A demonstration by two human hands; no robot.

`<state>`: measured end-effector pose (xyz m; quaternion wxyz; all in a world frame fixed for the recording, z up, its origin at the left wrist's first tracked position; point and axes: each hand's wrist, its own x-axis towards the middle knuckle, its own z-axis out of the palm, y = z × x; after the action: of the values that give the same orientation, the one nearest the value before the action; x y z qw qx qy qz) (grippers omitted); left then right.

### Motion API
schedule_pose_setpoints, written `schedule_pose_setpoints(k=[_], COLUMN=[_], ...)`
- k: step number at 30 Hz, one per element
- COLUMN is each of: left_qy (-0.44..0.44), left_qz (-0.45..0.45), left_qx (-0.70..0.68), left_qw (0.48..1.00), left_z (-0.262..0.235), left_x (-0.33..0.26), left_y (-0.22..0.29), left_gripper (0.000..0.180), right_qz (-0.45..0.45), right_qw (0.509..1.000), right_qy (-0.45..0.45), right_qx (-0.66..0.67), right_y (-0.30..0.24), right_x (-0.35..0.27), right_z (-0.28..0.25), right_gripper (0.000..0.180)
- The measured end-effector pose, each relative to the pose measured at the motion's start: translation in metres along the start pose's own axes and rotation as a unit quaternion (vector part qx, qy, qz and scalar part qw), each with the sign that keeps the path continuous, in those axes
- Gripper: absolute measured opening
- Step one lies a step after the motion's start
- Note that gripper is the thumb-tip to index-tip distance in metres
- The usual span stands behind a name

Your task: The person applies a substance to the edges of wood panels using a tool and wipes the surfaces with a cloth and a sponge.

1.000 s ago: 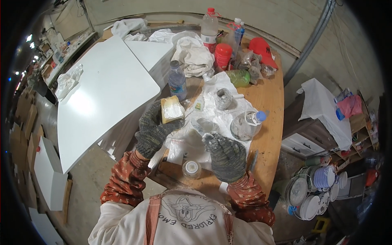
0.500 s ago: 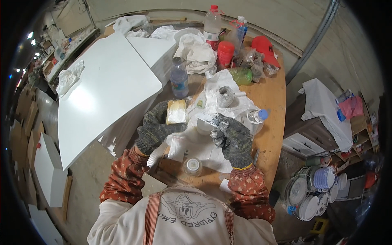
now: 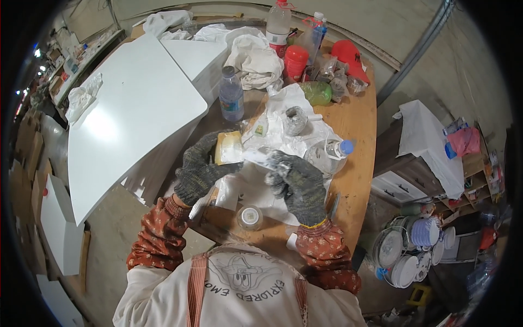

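Note:
My left hand (image 3: 195,171), in a dark grey knit glove, grips a yellow block (image 3: 229,141) whose face is smeared with white paste. In my right hand (image 3: 298,188), also gloved and whitened at the fingers, is a flat whitish scraper (image 3: 257,157). Its tip meets the right side of the block's pasted face or lies just beside it; I cannot tell which. Below the hands a crumpled white sheet (image 3: 291,98) covers part of the wooden table (image 3: 357,131). A small lidded jar (image 3: 250,218) stands near the table's front edge.
Beyond my left hand stands a bottle (image 3: 231,97). A clear bottle (image 3: 326,155) with a blue cap lies right of my right hand. A plastic-wrapped roll (image 3: 296,121) rests on the sheet. Stacked white panels (image 3: 136,114) fill the left; several buckets (image 3: 406,270) stand lower right.
My right hand has moved left and slightly down, carrying the scraper over to the yellow block. The block in my left hand has shifted a little left with the whole view.

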<state>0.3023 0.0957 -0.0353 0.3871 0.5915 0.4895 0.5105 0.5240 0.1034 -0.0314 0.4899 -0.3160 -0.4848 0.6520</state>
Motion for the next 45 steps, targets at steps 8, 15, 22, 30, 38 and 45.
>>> schedule_pose_setpoints(k=[8, 15, 22, 30, 38, 45], left_qy=[0.031, 0.098, 0.143, 0.179, 0.213, 0.241], left_qz=[-0.073, -0.079, -0.097, -0.032, -0.034, -0.07], left_qx=[-0.13, -0.156, -0.141, 0.053, 0.107, 0.108], left_qw=[0.988, 0.98, 0.975, 0.982, 0.971, 0.962], left_z=[-0.003, -0.004, -0.021, -0.035, -0.049, -0.059], left_x=[-0.001, 0.005, -0.015, -0.063, -0.091, -0.109], left_y=[0.003, -0.008, -0.009, -0.023, -0.031, -0.033], left_gripper=[0.061, 0.05, 0.054, 0.064, 0.067, 0.068], right_qz=[-0.005, -0.412, -0.279, -0.015, -0.15, 0.014], right_qw=[0.999, 0.603, 0.426, 0.456, 0.522, 0.439], right_qy=[0.038, -0.042, 0.119, -0.104, -0.118, -0.14], right_qx=[-0.015, -0.682, -0.852, -0.884, -0.831, -0.888], right_y=[0.004, 0.012, -0.021, -0.04, -0.031, -0.099], right_x=[0.002, 0.006, 0.077, 0.195, 0.213, 0.129], right_z=[-0.003, 0.003, -0.029, -0.074, -0.116, -0.051], right_gripper=[0.025, 0.04, 0.024, 0.025, 0.041, 0.049])
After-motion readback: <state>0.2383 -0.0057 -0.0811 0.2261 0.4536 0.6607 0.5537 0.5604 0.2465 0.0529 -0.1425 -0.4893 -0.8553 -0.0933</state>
